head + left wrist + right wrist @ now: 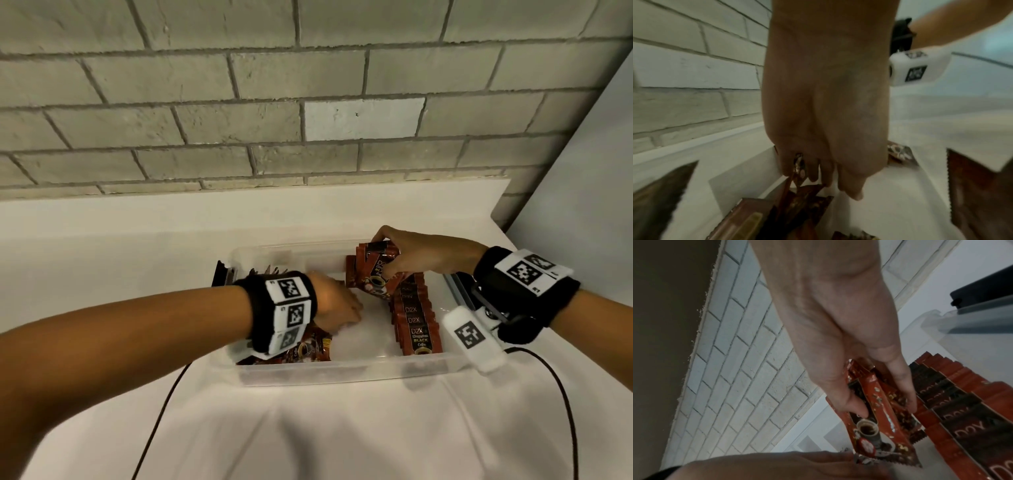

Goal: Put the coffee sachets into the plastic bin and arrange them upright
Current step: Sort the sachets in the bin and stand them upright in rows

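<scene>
A clear plastic bin [342, 375] stands on the white counter. Along its right side a row of red and black coffee sachets [416, 320] [962, 410] stands upright. At the bin's far end my right hand [390, 258] [879, 400] grips a bundle of sachets [368, 275] [875, 421], tilted, with the thumb on one face and the fingers on the other. My left hand [342, 308] [824, 178] reaches down into the bin's left half, and a sachet [799, 164] shows between its curled fingers. Loose sachets [308, 347] [803, 203] lie flat under it.
A grey brick wall [308, 102] rises right behind the counter, and a white wall [582, 188] closes the right side. A dark object [222, 274] sits against the bin's left rim. Black cables [161, 421] trail over the white cloth in front.
</scene>
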{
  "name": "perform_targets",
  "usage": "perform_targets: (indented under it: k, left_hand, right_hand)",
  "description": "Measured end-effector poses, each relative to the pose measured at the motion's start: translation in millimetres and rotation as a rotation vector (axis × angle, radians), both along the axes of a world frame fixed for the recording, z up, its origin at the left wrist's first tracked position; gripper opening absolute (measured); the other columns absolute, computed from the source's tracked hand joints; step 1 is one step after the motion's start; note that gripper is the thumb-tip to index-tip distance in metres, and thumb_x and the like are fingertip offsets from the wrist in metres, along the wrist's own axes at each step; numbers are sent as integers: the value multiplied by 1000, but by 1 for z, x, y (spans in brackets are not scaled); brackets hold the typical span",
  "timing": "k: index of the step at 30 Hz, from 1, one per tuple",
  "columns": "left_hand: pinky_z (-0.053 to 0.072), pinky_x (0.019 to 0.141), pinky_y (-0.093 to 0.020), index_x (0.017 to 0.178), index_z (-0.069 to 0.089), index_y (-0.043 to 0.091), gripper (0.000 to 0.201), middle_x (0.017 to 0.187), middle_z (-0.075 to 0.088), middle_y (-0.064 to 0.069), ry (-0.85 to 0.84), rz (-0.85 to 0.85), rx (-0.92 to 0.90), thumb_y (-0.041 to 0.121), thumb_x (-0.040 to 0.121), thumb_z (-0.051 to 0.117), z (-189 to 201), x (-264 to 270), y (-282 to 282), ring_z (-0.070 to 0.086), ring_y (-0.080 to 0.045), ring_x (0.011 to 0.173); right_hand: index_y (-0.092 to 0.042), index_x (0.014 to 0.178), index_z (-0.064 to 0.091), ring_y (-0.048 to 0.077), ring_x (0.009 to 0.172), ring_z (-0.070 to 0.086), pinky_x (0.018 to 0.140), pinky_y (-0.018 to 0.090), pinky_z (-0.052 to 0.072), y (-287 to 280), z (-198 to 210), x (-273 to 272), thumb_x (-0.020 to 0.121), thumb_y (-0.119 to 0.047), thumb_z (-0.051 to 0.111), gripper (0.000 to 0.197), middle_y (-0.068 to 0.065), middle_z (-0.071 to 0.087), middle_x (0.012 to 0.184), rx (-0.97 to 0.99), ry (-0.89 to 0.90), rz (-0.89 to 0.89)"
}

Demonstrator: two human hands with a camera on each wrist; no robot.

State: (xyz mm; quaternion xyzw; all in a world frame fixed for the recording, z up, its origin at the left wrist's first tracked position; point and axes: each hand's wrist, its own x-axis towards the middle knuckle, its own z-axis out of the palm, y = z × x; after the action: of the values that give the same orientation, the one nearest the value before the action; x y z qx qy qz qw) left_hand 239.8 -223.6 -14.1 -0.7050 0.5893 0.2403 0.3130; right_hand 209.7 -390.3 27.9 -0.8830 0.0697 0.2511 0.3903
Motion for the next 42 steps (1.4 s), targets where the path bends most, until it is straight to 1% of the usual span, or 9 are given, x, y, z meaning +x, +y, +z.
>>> perform_targets:
  k: [12, 18, 22, 25, 28, 31, 35, 38, 42]
  left_hand:
    - [33, 107, -41, 140, 37, 8, 43, 142, 40, -12, -6, 322, -7, 17, 99, 34, 6, 14, 17, 37, -27, 129]
    - [38, 62, -25, 100, 61, -2, 30, 110, 62, -18, 180, 636, -506, 23, 98, 44, 22, 14, 22, 52, -21, 81]
    - [40, 90, -25, 132, 46, 10, 43, 127, 53, -5, 421, 960, -643, 28, 94, 55, 23, 11, 23, 51, -22, 116]
    - [42, 95, -28, 121, 50, 10, 27, 123, 57, -7, 686, 1097, -672, 17, 94, 55, 17, 3, 16, 51, -24, 119]
    - [43, 100, -29, 141, 27, 9, 76, 142, 41, -7, 776, 1265, -660, 24, 82, 72, 7, 0, 14, 42, -19, 126]
    - [39, 105, -36, 149, 4, 15, 119, 150, 22, -9, 566, 1260, -659, 50, 64, 81, 3, -4, 10, 28, -25, 137]
    - [50, 84, -29, 130, 31, 6, 85, 124, 46, -9, 450, 1304, -1000, 39, 69, 80, -1, -7, -2, 49, -22, 112]
    - [42, 54, -13, 119, 37, 7, 68, 112, 53, -7, 526, 1311, -1133, 29, 72, 79, -1, -6, -7, 53, -15, 94]
    - [38, 53, -13, 115, 36, 10, 62, 119, 45, -11, 483, 1315, -1160, 21, 71, 78, -4, -8, -13, 46, -16, 98]
  right_hand:
    - [-20, 120, 42, 25, 90, 66, 85, 40, 54, 8, -8, 6, 83, -5, 68, 47, 11, 64, 110, -4, -16, 22]
    - [-14, 122, 44, 25, 100, 66, 91, 41, 54, 5, -4, 8, 82, -1, 69, 49, 12, 61, 118, 60, 47, 41]
    - [-9, 123, 45, 24, 99, 65, 88, 38, 56, 10, -1, 7, 80, -3, 72, 52, 11, 61, 116, 38, 72, 75]
    - [-5, 118, 47, 23, 97, 64, 86, 36, 56, 19, -3, 8, 80, -9, 74, 47, 12, 60, 115, -9, 45, 95]
    - [-3, 118, 46, 27, 99, 65, 89, 40, 55, 23, -6, 10, 83, -15, 72, 45, 15, 60, 116, -1, 44, 74]
    - [-4, 117, 44, 21, 90, 64, 83, 34, 57, 26, -4, 11, 86, -14, 68, 40, 13, 61, 110, 65, 63, 37]
    - [-2, 118, 44, 12, 69, 65, 65, 24, 55, 33, 0, 12, 95, -17, 56, 30, 11, 62, 95, 141, 69, 33]
    - [-6, 119, 41, 19, 92, 61, 83, 31, 54, 36, 2, 13, 99, -25, 47, 28, 10, 58, 105, 75, 65, 36]
    - [-4, 111, 53, 18, 95, 64, 78, 21, 54, 31, 14, 16, 98, -24, 48, 24, 6, 64, 102, -63, 77, 178]
